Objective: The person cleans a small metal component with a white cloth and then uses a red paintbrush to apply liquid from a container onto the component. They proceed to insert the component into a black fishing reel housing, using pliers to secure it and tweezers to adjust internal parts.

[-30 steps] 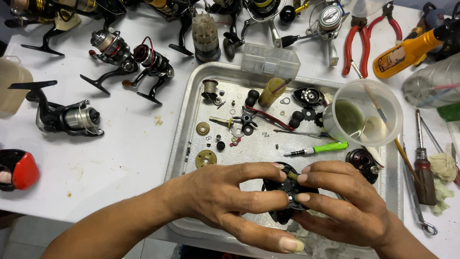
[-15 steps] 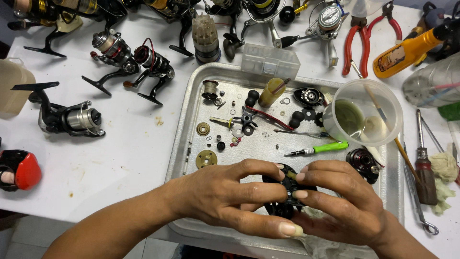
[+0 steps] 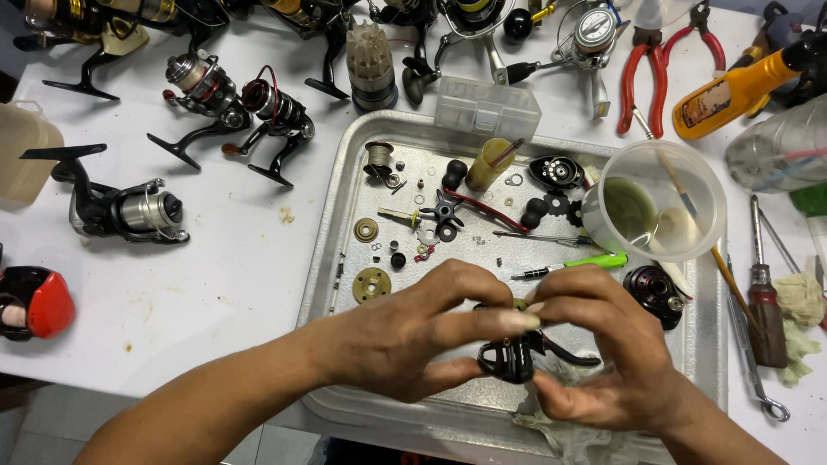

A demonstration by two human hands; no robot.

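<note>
The black reel part (image 3: pixel 517 353) now sits lower between both hands, left (image 3: pixel 413 340) and right (image 3: pixel 603 357), gripping it.

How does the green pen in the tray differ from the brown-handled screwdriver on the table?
The green pen lies inside the metal tray, nearly level across the picture; the brown-handled screwdriver lies outside it, on the white table, pointing up the picture. The pen looks slimmer. Neither is touched by a hand.
</note>
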